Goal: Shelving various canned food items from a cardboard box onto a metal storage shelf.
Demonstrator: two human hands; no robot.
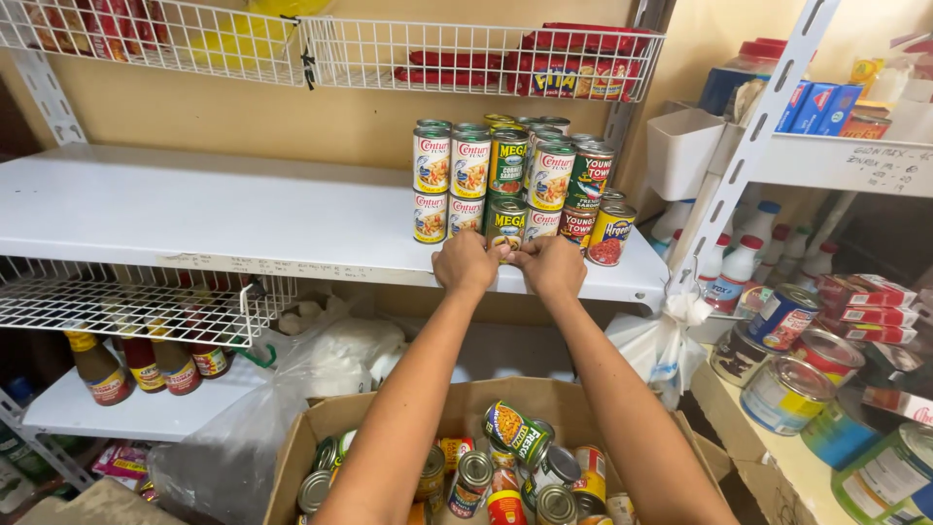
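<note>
While both hands meet at the shelf front edge, left hand & right hand pinch a green can, squaring it w/ the stacked cans

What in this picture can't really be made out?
Head view only:
- Green can at the shelf edge: both hands, left hand and right hand, cover its lower part.
- Cardboard box: the forearms and the bottom edge hide part of its cans.
- Rear cans: hidden behind the front stack.
</note>
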